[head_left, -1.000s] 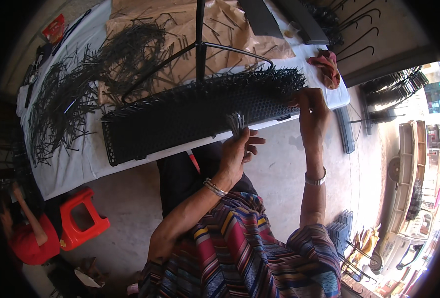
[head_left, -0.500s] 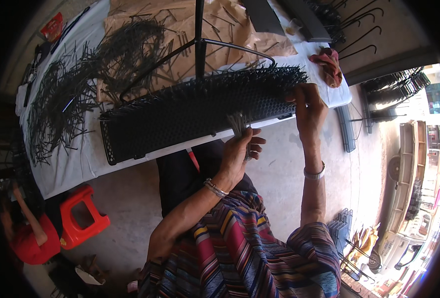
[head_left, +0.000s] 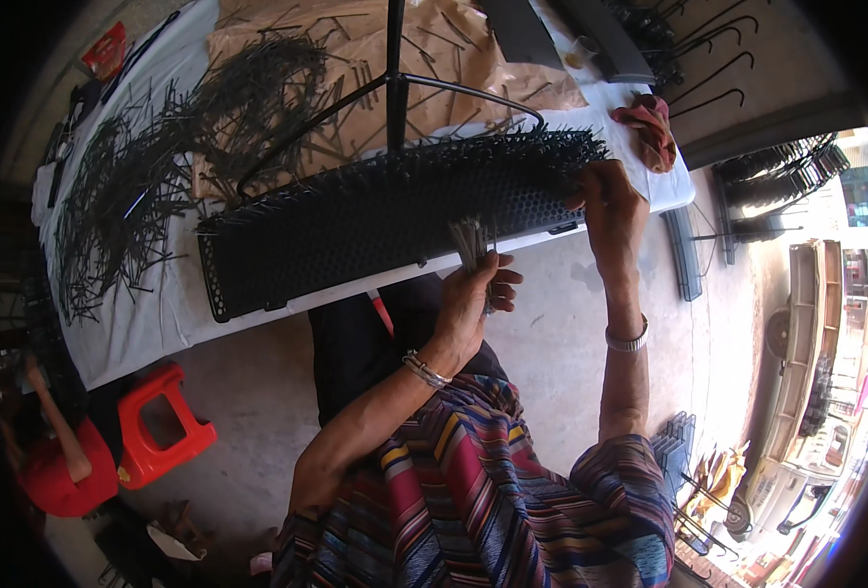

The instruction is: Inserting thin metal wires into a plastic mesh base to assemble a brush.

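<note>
A long black panel full of small holes lies along the near edge of the table. Thin dark rods stick up in a dense row along its far side. My left hand is closed round a bundle of thin grey rods, their ends fanned out over the panel's near edge. At the panel's right end is my right hand, its fingers pinched together against the holed surface. Whatever those fingers hold is hidden or too small to name.
Loose dark rods lie heaped on the white-covered table's left and on brown paper. A black metal frame rises behind the panel. A reddish cloth lies far right. Lower left are a red stool and a person in red.
My right hand has shifted very slightly at the panel's right end, and its forearm a little to the right. My left hand keeps the bundle in nearly the same place.
</note>
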Demonstrator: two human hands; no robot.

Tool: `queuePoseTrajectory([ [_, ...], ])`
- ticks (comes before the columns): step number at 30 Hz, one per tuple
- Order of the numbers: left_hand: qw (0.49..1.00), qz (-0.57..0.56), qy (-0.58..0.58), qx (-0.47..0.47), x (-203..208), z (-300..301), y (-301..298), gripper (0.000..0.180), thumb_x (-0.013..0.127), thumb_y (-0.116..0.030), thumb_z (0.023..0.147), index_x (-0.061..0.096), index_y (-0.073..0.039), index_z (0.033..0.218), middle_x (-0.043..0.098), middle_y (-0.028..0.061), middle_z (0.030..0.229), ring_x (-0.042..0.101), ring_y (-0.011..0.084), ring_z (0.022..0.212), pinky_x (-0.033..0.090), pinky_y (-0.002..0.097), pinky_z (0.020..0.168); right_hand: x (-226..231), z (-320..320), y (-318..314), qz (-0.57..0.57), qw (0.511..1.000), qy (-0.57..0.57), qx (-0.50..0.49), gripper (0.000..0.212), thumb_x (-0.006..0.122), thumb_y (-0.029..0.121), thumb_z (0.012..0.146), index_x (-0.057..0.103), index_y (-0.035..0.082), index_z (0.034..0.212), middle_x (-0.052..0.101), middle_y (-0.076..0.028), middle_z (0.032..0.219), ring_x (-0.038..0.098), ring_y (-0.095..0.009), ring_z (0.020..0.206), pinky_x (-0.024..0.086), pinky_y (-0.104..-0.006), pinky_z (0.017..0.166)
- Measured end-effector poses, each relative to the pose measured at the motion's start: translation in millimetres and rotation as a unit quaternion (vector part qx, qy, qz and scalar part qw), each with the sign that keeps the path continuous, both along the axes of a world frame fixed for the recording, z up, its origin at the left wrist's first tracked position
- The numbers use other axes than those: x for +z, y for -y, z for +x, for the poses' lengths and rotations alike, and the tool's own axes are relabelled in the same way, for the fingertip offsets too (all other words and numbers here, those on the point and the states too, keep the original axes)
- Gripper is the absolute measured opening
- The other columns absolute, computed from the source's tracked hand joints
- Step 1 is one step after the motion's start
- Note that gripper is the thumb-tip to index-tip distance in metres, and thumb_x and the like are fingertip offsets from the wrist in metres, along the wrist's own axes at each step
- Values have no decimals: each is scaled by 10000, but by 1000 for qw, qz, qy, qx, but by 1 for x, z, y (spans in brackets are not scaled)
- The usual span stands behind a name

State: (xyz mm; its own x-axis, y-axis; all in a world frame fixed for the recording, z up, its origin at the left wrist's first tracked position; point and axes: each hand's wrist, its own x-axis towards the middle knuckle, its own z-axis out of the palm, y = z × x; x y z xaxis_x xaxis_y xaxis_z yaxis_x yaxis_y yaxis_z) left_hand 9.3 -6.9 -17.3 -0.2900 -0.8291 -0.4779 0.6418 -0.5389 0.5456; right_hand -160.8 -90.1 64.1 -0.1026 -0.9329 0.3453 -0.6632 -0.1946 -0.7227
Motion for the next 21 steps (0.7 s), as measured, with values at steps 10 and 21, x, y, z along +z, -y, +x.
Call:
queuePoseTrajectory([
  [10, 1000, 7, 9, -15, -2, 0, 0, 329, 570, -342, 942, 639, -28, 1012, 683, 103, 817, 556, 97, 586, 448, 224, 522, 9, 0, 17, -16, 998, -50, 47, 45, 541, 20, 899, 585, 23, 891, 639, -100, 672, 656, -178, 620, 483, -296, 569],
  [21, 999, 27, 17, -11, 5, 0, -1, 310, 572, -315, 942, 627, -25, 1035, 668, 88, 820, 544, 95, 609, 431, 225, 531, 10, -2, 18, -11, 993, -91, 70, 48, 543, 43, 905, 579, 21, 927, 647, -123, 717, 669, -222, 645, 487, -320, 584],
])
